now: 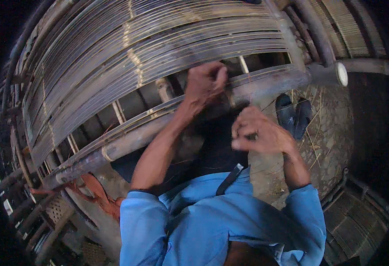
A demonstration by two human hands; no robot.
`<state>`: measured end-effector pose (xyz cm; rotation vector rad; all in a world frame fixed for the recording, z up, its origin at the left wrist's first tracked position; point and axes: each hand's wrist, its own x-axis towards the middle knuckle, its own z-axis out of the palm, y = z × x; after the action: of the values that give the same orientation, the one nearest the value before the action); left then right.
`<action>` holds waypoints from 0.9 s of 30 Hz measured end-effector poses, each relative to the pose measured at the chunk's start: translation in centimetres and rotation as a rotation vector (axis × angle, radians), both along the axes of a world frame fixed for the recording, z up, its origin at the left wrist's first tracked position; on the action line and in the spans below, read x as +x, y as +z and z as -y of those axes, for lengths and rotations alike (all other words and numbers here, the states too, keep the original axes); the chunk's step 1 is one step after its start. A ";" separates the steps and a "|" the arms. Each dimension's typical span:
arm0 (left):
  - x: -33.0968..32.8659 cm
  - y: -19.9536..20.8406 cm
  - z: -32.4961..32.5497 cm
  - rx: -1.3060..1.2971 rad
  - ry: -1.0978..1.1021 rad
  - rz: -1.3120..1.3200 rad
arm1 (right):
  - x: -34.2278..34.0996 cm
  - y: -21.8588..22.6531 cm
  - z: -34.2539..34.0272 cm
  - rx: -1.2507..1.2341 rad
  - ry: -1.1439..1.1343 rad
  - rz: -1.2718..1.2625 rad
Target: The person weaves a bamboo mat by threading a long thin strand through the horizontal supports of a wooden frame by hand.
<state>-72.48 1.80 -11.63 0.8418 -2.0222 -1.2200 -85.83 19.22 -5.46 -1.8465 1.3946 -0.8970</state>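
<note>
Bamboo slats (92,71) span the frame (137,138); left hand (207,82), right hand (262,131) curled, can't tell if pinching. Likely tying; next probably needs tightening.

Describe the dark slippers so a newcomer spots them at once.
Start at the large brown slatted frame across the upper picture and follow its thick grey-brown front pole right. On the grey floor just below it, right of the person's bare right hand, sits a pair of dark slippers, side by side. They are broad and dark, unlike the thin straw-coloured strips nearby.
</note>
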 end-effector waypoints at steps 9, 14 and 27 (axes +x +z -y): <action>25.5 3.7 6.4 -0.604 0.423 0.428 | -5.5 -3.0 6.0 -0.143 -0.589 -0.087; 30.6 3.9 8.5 -0.779 0.318 0.703 | -7.7 -6.7 9.4 -0.269 -0.634 -0.372; 30.9 5.3 7.4 -0.617 0.139 0.693 | -10.7 -6.2 8.9 -0.256 -0.507 -0.585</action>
<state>-41.61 -5.61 -6.28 1.1436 -2.5992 -0.1644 -96.52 10.33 -11.69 -2.0850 2.2717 -0.8302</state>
